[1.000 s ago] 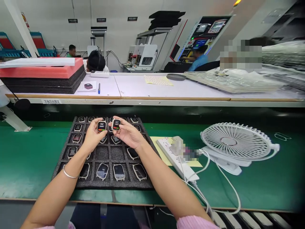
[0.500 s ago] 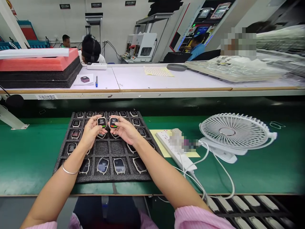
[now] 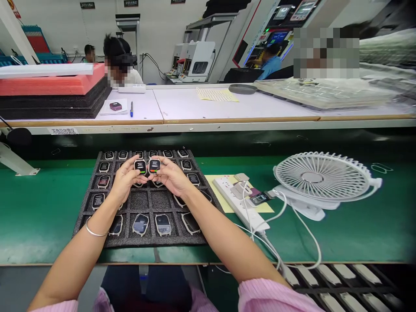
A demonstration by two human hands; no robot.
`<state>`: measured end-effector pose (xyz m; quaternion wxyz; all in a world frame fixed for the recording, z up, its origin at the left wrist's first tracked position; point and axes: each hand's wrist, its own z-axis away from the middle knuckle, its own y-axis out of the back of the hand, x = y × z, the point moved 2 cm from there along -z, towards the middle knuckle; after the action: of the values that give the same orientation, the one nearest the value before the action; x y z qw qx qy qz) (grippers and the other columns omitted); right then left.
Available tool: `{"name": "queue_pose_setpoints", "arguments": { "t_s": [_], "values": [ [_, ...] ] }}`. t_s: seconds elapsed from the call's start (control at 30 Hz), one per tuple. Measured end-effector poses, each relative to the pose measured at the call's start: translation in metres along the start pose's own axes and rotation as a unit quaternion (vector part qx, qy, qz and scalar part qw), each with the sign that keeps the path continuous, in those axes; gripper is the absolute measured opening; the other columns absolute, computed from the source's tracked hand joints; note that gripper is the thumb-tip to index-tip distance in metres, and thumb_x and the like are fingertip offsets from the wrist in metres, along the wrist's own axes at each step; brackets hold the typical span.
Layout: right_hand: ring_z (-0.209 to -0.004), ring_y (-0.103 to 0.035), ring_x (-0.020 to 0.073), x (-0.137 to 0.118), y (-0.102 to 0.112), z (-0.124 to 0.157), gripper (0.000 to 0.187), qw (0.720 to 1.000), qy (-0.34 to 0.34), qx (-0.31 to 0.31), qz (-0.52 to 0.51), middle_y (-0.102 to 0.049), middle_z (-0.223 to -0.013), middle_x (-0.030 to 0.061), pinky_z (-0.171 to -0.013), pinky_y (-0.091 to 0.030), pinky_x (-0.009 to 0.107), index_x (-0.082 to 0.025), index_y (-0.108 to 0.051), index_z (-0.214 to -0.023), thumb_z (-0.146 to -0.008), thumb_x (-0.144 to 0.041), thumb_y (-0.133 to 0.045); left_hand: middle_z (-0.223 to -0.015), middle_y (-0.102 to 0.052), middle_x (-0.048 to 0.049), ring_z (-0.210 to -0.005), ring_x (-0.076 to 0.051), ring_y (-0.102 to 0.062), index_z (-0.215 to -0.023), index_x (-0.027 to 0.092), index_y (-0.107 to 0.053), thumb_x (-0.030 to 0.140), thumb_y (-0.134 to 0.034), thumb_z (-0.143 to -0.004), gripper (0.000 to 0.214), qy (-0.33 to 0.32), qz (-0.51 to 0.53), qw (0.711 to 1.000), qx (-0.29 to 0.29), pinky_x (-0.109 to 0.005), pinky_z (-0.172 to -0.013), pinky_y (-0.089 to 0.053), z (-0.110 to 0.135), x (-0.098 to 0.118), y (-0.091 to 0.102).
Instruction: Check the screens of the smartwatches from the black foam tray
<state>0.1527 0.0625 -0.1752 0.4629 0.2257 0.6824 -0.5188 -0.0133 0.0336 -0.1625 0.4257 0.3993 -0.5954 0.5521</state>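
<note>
A black foam tray with square pockets lies on the green belt in front of me, and several smartwatch bodies sit in its pockets. My left hand pinches one watch body with a lit screen above the tray's middle rows. Right beside it, my right hand holds a second watch body, its screen also lit. The two watches are side by side, almost touching. A few pockets in the tray's middle are empty.
A white power strip on a yellow sheet lies right of the tray, with a watch on a charger. A white desk fan lies further right, cables trailing. Behind is a white bench with stacked foam, and people sit beyond it.
Both hands have drawn the two watches slightly closer together and a little further from me. The view shifted slightly.
</note>
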Motion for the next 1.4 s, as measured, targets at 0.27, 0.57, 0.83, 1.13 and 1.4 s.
{"name": "queue_pose_setpoints", "arguments": {
  "t_s": [0.27, 0.57, 0.83, 1.13, 1.4],
  "values": [
    [-0.064, -0.072, 0.0136, 0.0031, 0.0016, -0.0019, 0.046, 1.0, 0.013, -0.003, -0.001, -0.074, -0.085, -0.0016, -0.062, -0.056, 0.025, -0.021, -0.059, -0.11, -0.066, -0.009, -0.066, -0.101, -0.07, -0.0032, -0.064, -0.012, -0.071, -0.126, 0.019, -0.057, 0.021, -0.072, -0.07, 0.059, -0.032, -0.04, 0.999, 0.002, -0.027, -0.065, -0.059, 0.0009, 0.0007, -0.0006],
    [-0.067, -0.073, 0.0125, 0.0029, 0.0013, -0.0013, 0.049, 0.999, 0.026, -0.029, -0.003, -0.074, -0.087, -0.0023, -0.064, -0.057, 0.024, -0.021, -0.059, -0.113, -0.067, -0.008, -0.067, -0.108, -0.068, -0.0046, -0.065, -0.01, -0.07, -0.124, 0.018, -0.056, 0.021, -0.076, -0.07, 0.058, -0.06, -0.058, 0.996, -0.007, -0.026, -0.068, -0.06, -0.0015, -0.0029, 0.0006],
    [-0.068, -0.072, 0.0127, 0.005, 0.0034, -0.0018, 0.048, 0.999, 0.031, -0.033, 0.01, -0.072, -0.085, -0.0026, -0.065, -0.057, 0.025, -0.022, -0.059, -0.114, -0.07, -0.006, -0.065, -0.115, -0.067, -0.0076, -0.065, -0.01, -0.07, -0.129, 0.017, -0.054, 0.019, -0.073, -0.07, 0.063, -0.054, -0.062, 0.997, -0.008, -0.027, -0.069, -0.06, -0.002, -0.0034, 0.001],
    [-0.067, -0.072, 0.0123, 0.0049, 0.0012, -0.0013, 0.049, 0.999, 0.032, -0.029, 0.008, -0.072, -0.086, -0.003, -0.065, -0.056, 0.024, -0.022, -0.06, -0.112, -0.066, -0.006, -0.065, -0.106, -0.068, -0.0046, -0.065, -0.01, -0.068, -0.126, 0.017, -0.053, 0.015, -0.073, -0.066, 0.063, -0.061, -0.064, 0.996, -0.003, -0.028, -0.069, -0.061, -0.0027, -0.005, -0.0009],
    [-0.067, -0.072, 0.0125, 0.0037, 0.0004, -0.0008, 0.05, 0.999, 0.035, -0.022, 0.012, -0.072, -0.088, -0.003, -0.064, -0.055, 0.025, -0.022, -0.06, -0.112, -0.065, -0.006, -0.066, -0.113, -0.067, -0.0072, -0.065, -0.009, -0.068, -0.129, 0.016, -0.053, 0.017, -0.074, -0.066, 0.066, -0.064, -0.067, 0.996, -0.007, -0.026, -0.07, -0.06, -0.0029, -0.0049, 0.0001]
  ]
}}
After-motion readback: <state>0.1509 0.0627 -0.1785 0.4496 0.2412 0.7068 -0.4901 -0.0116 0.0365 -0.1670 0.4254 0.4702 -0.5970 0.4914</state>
